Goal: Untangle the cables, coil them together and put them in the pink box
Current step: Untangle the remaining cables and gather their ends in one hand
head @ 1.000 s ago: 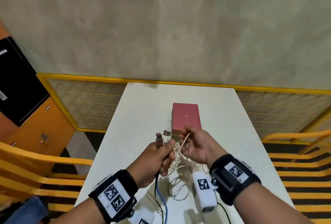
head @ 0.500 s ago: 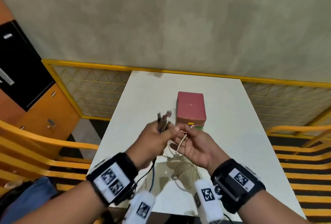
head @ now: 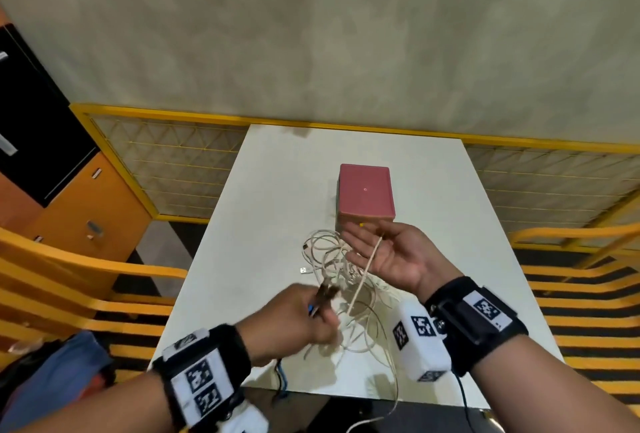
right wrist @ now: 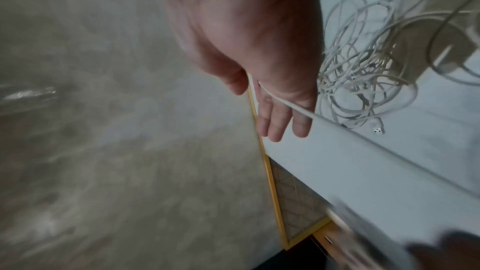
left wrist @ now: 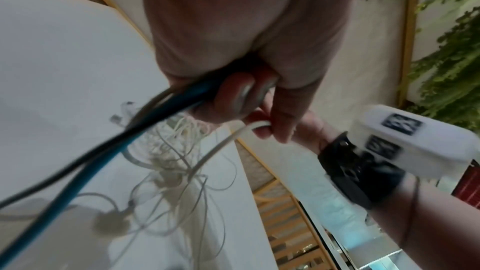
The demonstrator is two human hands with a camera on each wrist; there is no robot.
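Left hand [head: 294, 316] is seen in the head view low and near, blurred, its fingers curled round a dark and a blue cable [head: 313, 309]. A second ago it was held up beside the right hand [head: 388, 252] just short of the box [head: 365, 190]; since then it has been drawn back toward the near edge of the worktop [head: 263, 190]. The right hand, closed in a pinch before, is now spread palm-up with a white cable [head: 363, 273] running across the palm, one end caught at the thumb. The tangle [head: 332, 259] is left lying on the worktop between the hands and the box, which stands shut at the far middle.

From the left wrist, the left hand [left wrist: 233, 38] is shown clenched on the blue cable [left wrist: 109, 155] and a black cable [left wrist: 78, 167], with the white cable [left wrist: 221, 143] pinched lower down in the same hand. The tangle [left wrist: 166, 163] is seen below on the worktop [left wrist: 52, 48].

From the right wrist, the right hand [right wrist: 259, 59] is shown flat, its fingers [right wrist: 275, 122] straight, the white cable [right wrist: 298, 108] stretched taut across them beside the tangle [right wrist: 363, 69].

By this separation one white strand is judged to be pulled free of the knot. Untangling is thus under way, while coiling and boxing are not yet begun.
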